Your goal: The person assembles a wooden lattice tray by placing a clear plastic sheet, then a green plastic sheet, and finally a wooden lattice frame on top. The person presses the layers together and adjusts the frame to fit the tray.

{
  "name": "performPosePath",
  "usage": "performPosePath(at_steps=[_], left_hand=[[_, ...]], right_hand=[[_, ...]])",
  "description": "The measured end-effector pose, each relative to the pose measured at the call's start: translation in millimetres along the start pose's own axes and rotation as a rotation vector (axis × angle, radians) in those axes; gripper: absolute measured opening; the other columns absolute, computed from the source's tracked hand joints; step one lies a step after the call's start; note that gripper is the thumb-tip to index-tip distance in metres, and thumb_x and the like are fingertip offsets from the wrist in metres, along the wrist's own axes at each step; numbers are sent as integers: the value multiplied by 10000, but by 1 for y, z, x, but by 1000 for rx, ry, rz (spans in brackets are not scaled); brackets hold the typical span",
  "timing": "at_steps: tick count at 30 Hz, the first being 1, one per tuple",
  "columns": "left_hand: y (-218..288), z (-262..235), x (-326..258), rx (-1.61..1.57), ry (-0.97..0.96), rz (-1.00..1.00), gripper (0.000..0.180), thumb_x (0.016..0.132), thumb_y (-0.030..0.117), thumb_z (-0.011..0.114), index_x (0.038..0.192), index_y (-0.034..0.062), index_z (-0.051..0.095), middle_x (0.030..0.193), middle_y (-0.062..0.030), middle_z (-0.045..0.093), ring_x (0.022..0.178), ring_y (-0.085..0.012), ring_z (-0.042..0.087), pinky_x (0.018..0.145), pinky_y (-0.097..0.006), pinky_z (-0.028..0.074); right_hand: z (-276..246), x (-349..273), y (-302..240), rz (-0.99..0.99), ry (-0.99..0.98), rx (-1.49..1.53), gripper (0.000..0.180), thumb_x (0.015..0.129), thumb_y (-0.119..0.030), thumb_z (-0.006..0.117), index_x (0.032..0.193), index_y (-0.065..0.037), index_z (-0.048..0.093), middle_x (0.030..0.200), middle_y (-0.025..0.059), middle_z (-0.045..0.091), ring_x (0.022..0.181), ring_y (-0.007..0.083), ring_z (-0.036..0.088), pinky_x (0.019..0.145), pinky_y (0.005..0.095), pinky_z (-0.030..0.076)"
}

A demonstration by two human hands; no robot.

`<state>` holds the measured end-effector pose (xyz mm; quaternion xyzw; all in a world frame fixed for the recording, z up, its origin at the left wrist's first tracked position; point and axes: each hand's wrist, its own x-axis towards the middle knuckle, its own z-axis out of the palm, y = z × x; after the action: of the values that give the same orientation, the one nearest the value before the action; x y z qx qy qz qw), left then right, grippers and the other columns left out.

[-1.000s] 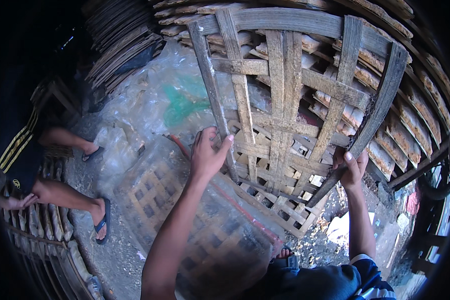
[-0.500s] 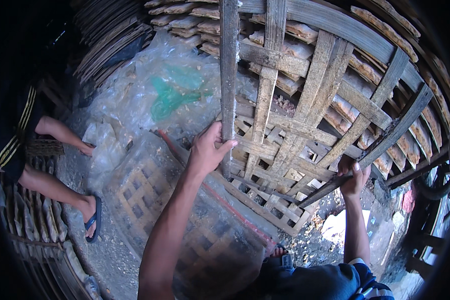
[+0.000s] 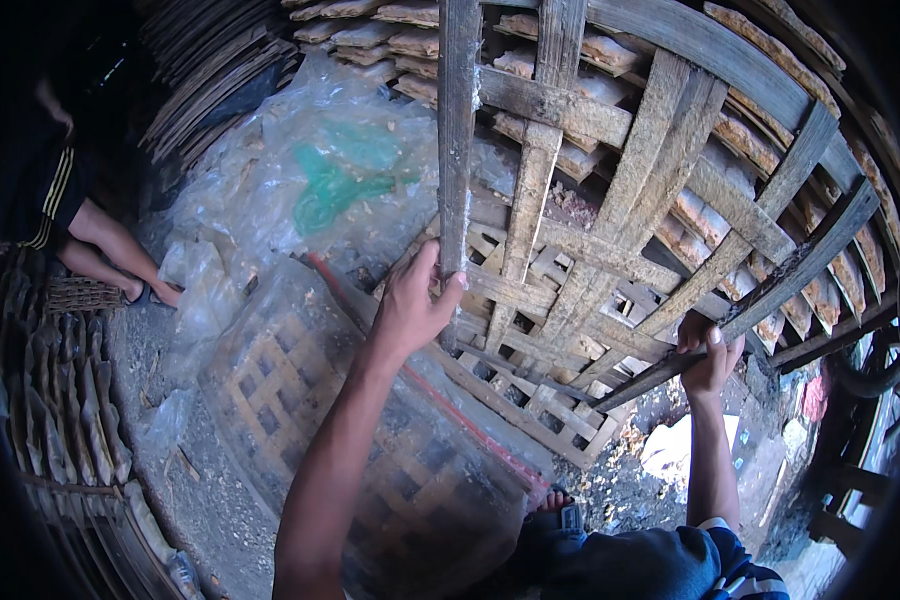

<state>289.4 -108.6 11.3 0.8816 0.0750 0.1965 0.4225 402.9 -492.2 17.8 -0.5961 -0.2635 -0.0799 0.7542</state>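
A woven lattice tray [image 3: 600, 245] of flat wooden or bamboo strips stands tilted up in front of me. My left hand [image 3: 413, 303] grips its left edge slat, thumb across the wood. At the lower right edge my right hand [image 3: 708, 354] is closed round the other side slat, with its fingertips partly behind the frame. No loose pieces lie on the lattice. Behind its lower end another lattice tray [image 3: 560, 425] lies low, partly hidden.
Stacked trays bearing pale slabs [image 3: 385, 40] rise behind. Crumpled clear plastic sheeting [image 3: 245, 150] with a green plastic bag [image 3: 335, 190] covers the left floor, and sheeting [image 3: 390, 480] covers another lattice. Another person [image 3: 105, 235] stands far left, near more racked slabs [image 3: 65, 400].
The other person has stepped back, away from me, pulling in the outstretched sandalled foot. My tray has tipped slightly toward me; both hands keep their grip.
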Motion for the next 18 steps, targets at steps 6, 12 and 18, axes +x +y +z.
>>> performPosePath(at_steps=[6,12,18], left_hand=[[0,0,0,35,3,4,349,871,76,743,1136,0,527,904,-142,707,851,-239,721,781,-376,567],[9,-3,-6,167,-85,-101,596,816,119,811,1293,16,468,1096,-194,676,997,-315,692,895,-435,544],[4,-5,-12,79,-108,-65,807,855,170,794,1513,30,350,1292,-215,617,1109,-305,664,968,-428,534]], right_hand=[[-2,-2,2,-47,-35,-7,313,977,-287,608,1093,-11,520,702,67,523,594,161,539,515,295,474],[-3,-4,1,-47,-17,-30,298,977,-280,612,1067,-10,527,688,60,522,588,158,537,521,288,465],[-5,-4,2,-24,-15,-93,330,951,-305,666,1037,-12,540,685,63,561,567,158,569,516,293,484]])
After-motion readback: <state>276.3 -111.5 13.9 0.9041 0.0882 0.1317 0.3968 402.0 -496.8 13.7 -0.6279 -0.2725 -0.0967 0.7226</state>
